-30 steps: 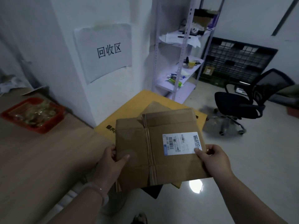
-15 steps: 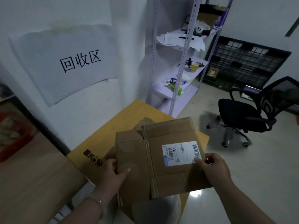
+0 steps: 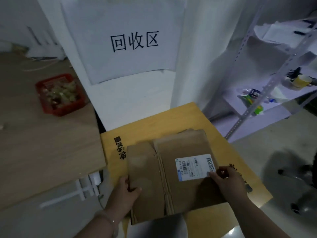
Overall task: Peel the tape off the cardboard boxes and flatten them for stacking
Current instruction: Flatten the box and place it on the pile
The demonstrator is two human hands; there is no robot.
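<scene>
Nearest, left hand (image 3: 123, 194): grips the left edge of the flattened cardboard box (image 3: 151, 182), thumb on top.
Right hand (image 3: 228, 182): pinches the box's right edge, thumb beside the shipping label (image 3: 193, 166).
Box: flat over a large yellow carton sheet (image 3: 171, 121); whether they touch cannot be told.
Floor (image 3: 274, 134): pale and glossy, right of the sheet.
Table (image 3: 42, 134): wooden, left of the sheet, carrying a red basket (image 3: 60, 95) of small items.
Pillar (image 3: 137, 103): white, behind the sheet, bearing a paper sign (image 3: 120, 66) reading 回收区.
Shelf rack (image 3: 267, 86): metal, far right, holding a yellow cup (image 3: 302, 81).
</scene>
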